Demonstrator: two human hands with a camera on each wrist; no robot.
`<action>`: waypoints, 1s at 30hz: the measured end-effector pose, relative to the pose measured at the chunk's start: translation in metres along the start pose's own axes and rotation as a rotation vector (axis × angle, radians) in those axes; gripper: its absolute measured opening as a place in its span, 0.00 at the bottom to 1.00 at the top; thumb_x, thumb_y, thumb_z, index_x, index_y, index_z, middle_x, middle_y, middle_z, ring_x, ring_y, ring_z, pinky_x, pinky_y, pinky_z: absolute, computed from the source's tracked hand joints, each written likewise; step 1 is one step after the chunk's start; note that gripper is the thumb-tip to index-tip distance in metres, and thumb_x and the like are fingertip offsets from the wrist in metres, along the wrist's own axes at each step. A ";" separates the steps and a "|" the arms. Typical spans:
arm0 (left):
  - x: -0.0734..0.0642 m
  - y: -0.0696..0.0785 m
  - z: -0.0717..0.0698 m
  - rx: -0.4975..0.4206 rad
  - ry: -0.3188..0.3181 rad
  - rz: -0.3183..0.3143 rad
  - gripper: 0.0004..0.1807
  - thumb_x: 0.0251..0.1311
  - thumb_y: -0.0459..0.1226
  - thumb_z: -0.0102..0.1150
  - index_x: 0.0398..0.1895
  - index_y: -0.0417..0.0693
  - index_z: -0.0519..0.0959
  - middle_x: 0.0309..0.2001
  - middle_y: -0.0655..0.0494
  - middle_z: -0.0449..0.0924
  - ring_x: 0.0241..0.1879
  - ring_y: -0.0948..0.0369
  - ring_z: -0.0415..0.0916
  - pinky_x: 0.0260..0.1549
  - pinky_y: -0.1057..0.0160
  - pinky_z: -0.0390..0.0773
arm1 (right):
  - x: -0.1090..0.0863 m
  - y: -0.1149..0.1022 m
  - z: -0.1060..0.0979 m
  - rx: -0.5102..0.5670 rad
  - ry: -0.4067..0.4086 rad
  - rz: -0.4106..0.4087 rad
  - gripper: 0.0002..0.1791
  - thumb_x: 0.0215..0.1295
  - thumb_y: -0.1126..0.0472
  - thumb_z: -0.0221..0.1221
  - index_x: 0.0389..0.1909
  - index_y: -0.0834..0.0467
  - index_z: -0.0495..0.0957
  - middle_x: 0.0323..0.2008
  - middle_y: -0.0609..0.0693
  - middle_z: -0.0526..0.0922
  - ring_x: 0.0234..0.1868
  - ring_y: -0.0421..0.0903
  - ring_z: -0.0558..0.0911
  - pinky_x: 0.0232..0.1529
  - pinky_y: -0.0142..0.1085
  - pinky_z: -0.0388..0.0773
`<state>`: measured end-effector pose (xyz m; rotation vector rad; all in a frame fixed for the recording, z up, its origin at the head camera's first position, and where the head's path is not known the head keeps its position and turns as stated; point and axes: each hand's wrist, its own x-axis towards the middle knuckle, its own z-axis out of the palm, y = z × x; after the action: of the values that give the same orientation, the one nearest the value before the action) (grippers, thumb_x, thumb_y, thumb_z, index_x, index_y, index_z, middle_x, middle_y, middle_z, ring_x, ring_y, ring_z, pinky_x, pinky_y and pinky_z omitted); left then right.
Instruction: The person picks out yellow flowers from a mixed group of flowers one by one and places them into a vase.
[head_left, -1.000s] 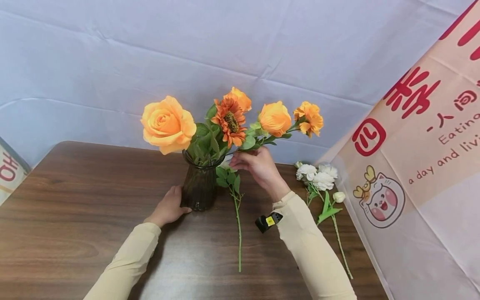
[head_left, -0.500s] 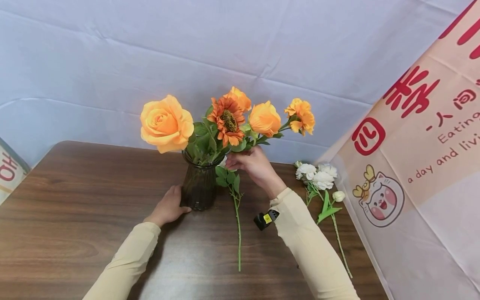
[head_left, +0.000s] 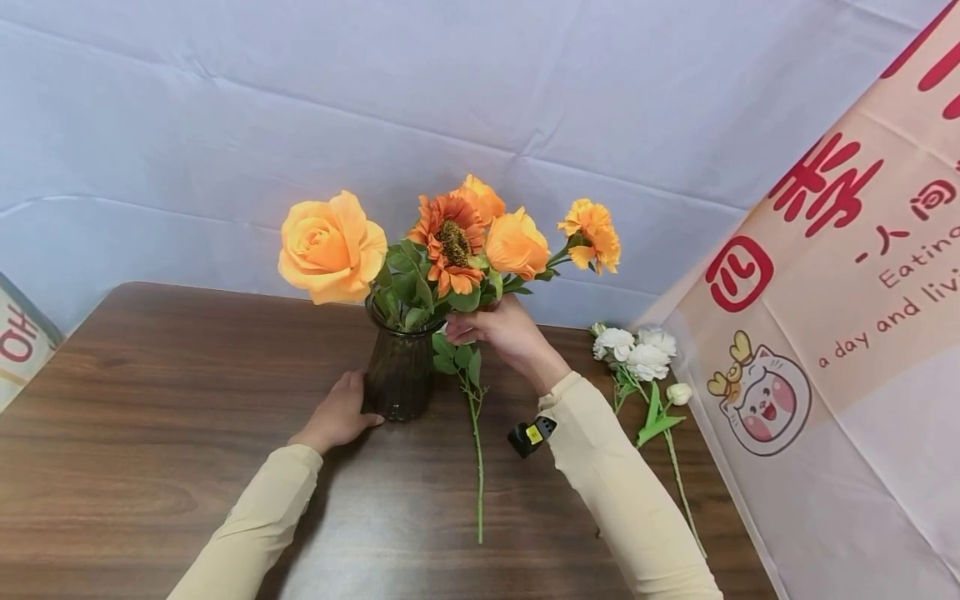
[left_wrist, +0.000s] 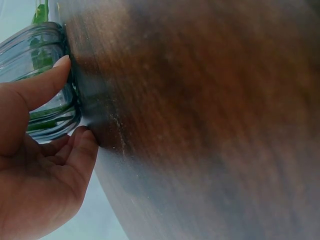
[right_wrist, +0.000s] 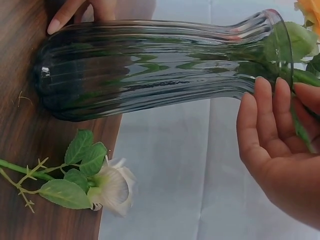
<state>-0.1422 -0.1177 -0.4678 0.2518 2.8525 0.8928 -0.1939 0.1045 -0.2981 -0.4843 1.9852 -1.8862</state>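
Note:
A dark, clear glass vase (head_left: pixel 397 379) stands on the table, bearing a large orange rose (head_left: pixel 330 250), a rust-orange sunflower (head_left: pixel 453 242) and other orange blooms. My left hand (head_left: pixel 339 412) holds the vase low down, thumb in front and fingers behind its base. At the right of the rim, my right hand (head_left: pixel 513 337) pinches a green stem between thumb and fingers. Above that hand lean an orange rose bud (head_left: pixel 517 243) and an orange carnation (head_left: pixel 591 235). In the right wrist view, its fingertips (right_wrist: pixel 262 92) are right at the vase's neck; the held stem is mostly hidden.
On the wooden table (head_left: pixel 165 400), a white rose (right_wrist: pixel 115 187) lies beside the vase, its long stem toward the front. Several white flowers (head_left: pixel 645 358) and a white tulip (head_left: pixel 678 394) lie at the right edge. A pale cloth backdrop (head_left: pixel 337 108) rises behind.
My right hand has shifted left toward the vase's mouth, and the orange rose bud and carnation have swung left with it. The sunflower has moved slightly left. My left hand has stayed put.

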 end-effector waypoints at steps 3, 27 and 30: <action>0.000 0.000 0.000 0.000 0.000 -0.003 0.43 0.54 0.39 0.62 0.61 0.20 0.51 0.60 0.25 0.54 0.61 0.36 0.53 0.57 0.43 0.60 | 0.000 -0.001 0.001 0.002 0.010 0.014 0.14 0.57 0.77 0.53 0.46 0.71 0.69 0.27 0.60 0.79 0.27 0.48 0.81 0.42 0.52 0.76; 0.000 0.000 0.001 -0.028 0.003 0.001 0.42 0.55 0.38 0.61 0.62 0.20 0.50 0.60 0.25 0.54 0.60 0.36 0.54 0.55 0.42 0.61 | -0.007 0.001 -0.005 0.020 0.056 0.078 0.13 0.59 0.76 0.51 0.42 0.82 0.70 0.26 0.53 0.80 0.28 0.47 0.81 0.43 0.45 0.77; 0.000 0.001 0.001 -0.006 0.004 0.004 0.42 0.55 0.39 0.62 0.62 0.20 0.51 0.59 0.26 0.55 0.60 0.37 0.55 0.55 0.43 0.62 | -0.008 0.001 -0.007 0.021 0.055 0.076 0.13 0.59 0.75 0.50 0.42 0.82 0.70 0.26 0.54 0.80 0.28 0.46 0.81 0.42 0.43 0.78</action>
<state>-0.1419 -0.1169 -0.4680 0.2556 2.8534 0.9037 -0.1898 0.1146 -0.2986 -0.3496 1.9865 -1.8907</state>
